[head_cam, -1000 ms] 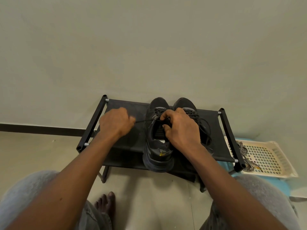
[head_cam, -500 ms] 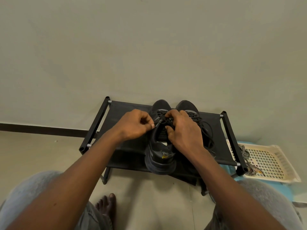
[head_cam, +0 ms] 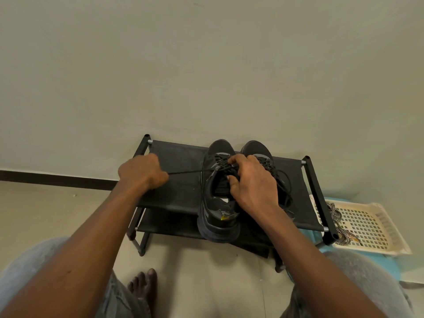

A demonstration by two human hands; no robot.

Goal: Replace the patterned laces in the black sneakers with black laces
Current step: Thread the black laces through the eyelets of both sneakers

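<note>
Two black sneakers stand side by side on a black shoe rack (head_cam: 179, 157), toes toward the wall. The left sneaker (head_cam: 218, 216) has a black lace (head_cam: 188, 172) running taut from its eyelets out to the left. My left hand (head_cam: 141, 173) grips the end of that lace in a fist. My right hand (head_cam: 250, 180) holds the left sneaker at its lacing, fingers curled over the eyelets and the thumb inside the opening. The right sneaker (head_cam: 259, 149) is partly hidden behind my right hand, with loose black lace loops (head_cam: 285, 187) beside it.
A cream plastic basket (head_cam: 371, 228) lies on the floor to the right of the rack, with patterned black-and-white laces (head_cam: 335, 216) draped over its left edge. My knees in grey trousers and a bare foot (head_cam: 143, 286) are in front of the rack. A wall stands directly behind.
My left hand has moved left, away from the sneaker, drawing the black lace out taut. My right hand stays on the sneaker's lacing.
</note>
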